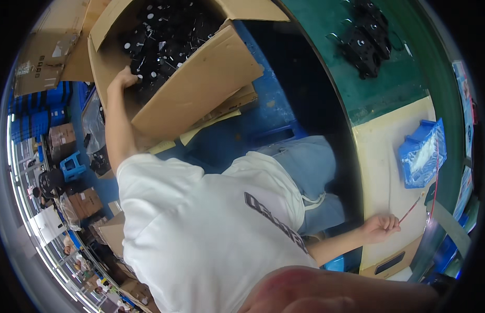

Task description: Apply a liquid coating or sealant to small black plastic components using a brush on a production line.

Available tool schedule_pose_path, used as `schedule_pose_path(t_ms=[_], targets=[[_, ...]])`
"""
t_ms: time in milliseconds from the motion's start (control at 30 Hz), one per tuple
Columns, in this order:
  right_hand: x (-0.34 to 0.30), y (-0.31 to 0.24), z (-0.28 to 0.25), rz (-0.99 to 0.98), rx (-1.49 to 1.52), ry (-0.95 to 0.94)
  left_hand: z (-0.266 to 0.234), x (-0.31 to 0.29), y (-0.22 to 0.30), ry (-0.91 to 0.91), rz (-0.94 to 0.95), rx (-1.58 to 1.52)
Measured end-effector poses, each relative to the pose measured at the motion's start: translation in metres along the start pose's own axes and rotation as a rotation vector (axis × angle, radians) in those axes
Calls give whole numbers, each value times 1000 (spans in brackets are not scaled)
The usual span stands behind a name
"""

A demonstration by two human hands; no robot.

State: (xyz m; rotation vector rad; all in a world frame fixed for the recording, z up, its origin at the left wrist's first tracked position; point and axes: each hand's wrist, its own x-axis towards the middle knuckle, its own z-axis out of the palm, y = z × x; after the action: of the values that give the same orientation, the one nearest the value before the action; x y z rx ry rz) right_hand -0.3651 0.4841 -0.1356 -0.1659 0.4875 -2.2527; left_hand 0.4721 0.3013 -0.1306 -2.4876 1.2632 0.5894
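My left hand (128, 78) reaches down inside the left wall of a large open cardboard box (195, 83). Its fingers are bent in beside a pile of small black parts (164, 41) with metal pins and white round discs. What those fingers hold, if anything, is hidden. Over the pale board on the right, my right hand (381, 228) is closed, with a thin red stick-like piece (410, 209) running out from its fingertips. A blue plastic bin (422, 154) lined with clear plastic lies beyond that hand.
Black metal mechanisms (365, 39) sit on the green work surface (331, 78) at the upper right. A blue stool (72, 167) and several cardboard boxes (85, 203) stand on the left. Blue crates (41, 112) are stacked behind the large box. Other people are small in the distance.
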Motion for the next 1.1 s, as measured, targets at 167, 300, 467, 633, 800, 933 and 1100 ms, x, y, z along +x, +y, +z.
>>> schedule_pose_path(t_ms=[167,300,467,633,800,933,1100], targets=[[0,-1,-2,-38,2,-4,0,2,9,99,-98,35],[1,-2,-7,-62,-10,-9,7,10,7,142,-214,61],[-2,-3,-11,-59,43,-27,5,15,-10,304,-89,-229],[1,-3,-15,-39,55,-41,-46,-41,14,626,95,-647],[2,-1,-16,22,179,-50,-115,-161,128,762,780,-681],[-5,6,-8,-90,125,51,-110,-239,261,639,1187,-743],[-4,16,10,-193,64,109,-69,-283,407,799,1811,-74]])
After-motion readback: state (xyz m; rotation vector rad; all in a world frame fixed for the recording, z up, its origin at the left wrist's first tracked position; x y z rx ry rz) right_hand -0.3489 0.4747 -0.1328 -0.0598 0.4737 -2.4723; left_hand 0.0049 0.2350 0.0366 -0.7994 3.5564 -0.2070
